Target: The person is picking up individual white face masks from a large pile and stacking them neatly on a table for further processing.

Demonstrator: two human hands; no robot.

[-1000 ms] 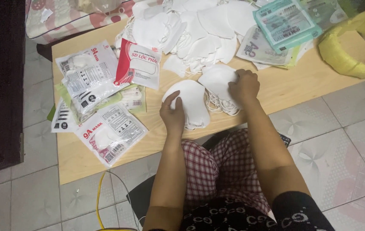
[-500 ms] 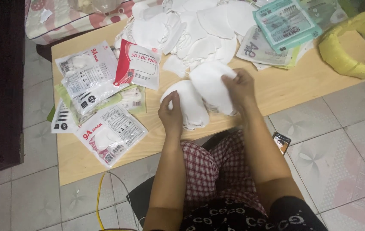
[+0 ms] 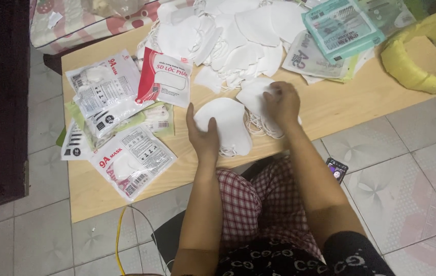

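Since 0.5 s ago: right hand has dropped from a raised hold to lie on the mask pile on the surface; left hand unchanged in place.

Left hand: fingers curled narrow around the left edge of a mask, thumb on top. Mask is white, folded flat, rounded fan shape, smooth, no print; thin white ear loops trail out at its 5 o'clock edge. It lies flat at the near edge of the surface, at 6 o'clock from the big heap.

Right hand: fingers bent, pressed on the small pile of like white masks, just beside the first at 2 o'clock; loops tangled beneath. Whether they pinch one, cannot tell.

Printed packets at 9 o'clock; a red-and-white one at 11 o'clock. Yellow bag at 2 o'clock, well apart.
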